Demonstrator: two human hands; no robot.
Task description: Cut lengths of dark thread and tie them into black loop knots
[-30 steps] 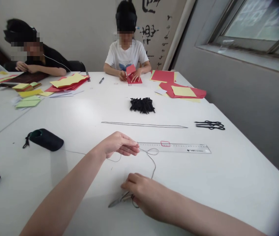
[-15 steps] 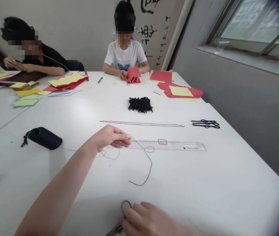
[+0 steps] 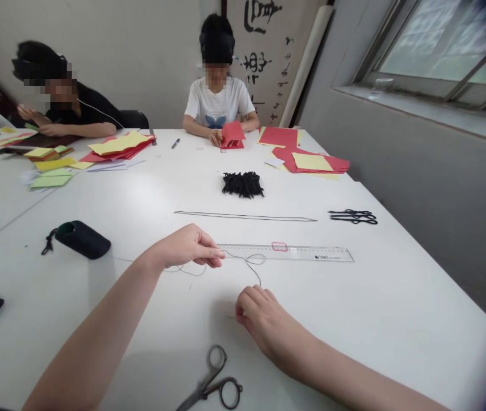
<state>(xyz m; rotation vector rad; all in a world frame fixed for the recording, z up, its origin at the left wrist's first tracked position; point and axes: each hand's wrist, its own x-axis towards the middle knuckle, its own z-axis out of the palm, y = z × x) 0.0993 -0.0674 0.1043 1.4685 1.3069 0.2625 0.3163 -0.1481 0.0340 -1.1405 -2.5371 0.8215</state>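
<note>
My left hand is closed in a pinch on a thin black thread, just above the near edge of a clear ruler. From that pinch the thread runs right, makes a small loop and drops towards my right hand. My right hand is curled closed over the thread's tail, low at the table; its fingertips are partly hidden, and a short bit of thread end shows at their left. Small scissors lie nearer to me with their handles spread, touched by neither hand.
A dark pouch lies left, thread trailing from it. Beyond the ruler are a long thread loop, a black fringed bundle and several knotted cords. Across the table, people handle paper; red sheets lie at right.
My right hand has let go of the scissors, which now lie on the table, and has moved forward to the thread's tail. My left hand has lowered slightly, still pinching the thread.
</note>
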